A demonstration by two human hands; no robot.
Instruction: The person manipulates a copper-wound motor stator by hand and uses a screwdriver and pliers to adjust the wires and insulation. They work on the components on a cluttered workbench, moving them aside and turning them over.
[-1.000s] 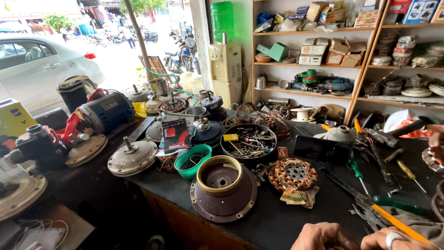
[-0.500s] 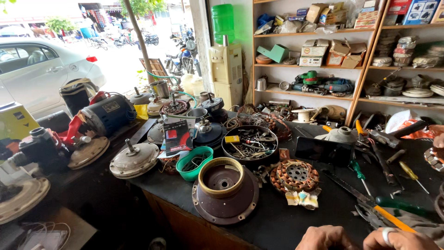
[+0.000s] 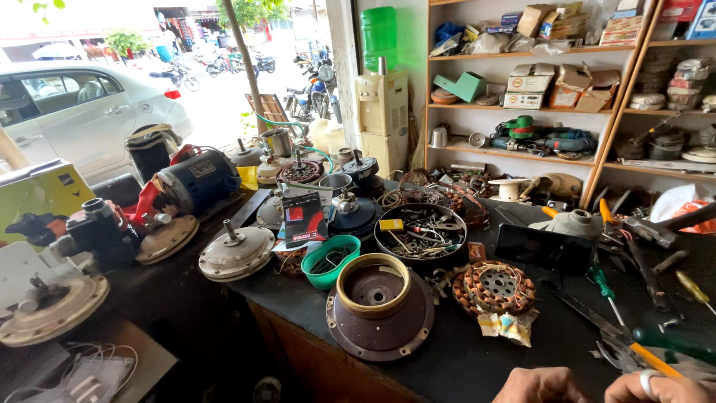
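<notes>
Left hand (image 3: 538,386) and right hand (image 3: 660,388), lower right, are cut off; grip cannot be told. Brown motor housing (image 3: 380,307) is set open-side-up on the table (image 3: 462,366), interior exposed

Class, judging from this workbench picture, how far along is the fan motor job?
Done: the brown motor housing sits opened, its copper-wound stator lying apart beside it. In hand: nothing; both hands rest empty at the bench edge. Left: the parts remain unassembled, screwdrivers lying nearby.

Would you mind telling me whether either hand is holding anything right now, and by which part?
It cannot be told: only the tops of the left hand and right hand show at the frame's bottom edge, fingers hidden.
</notes>
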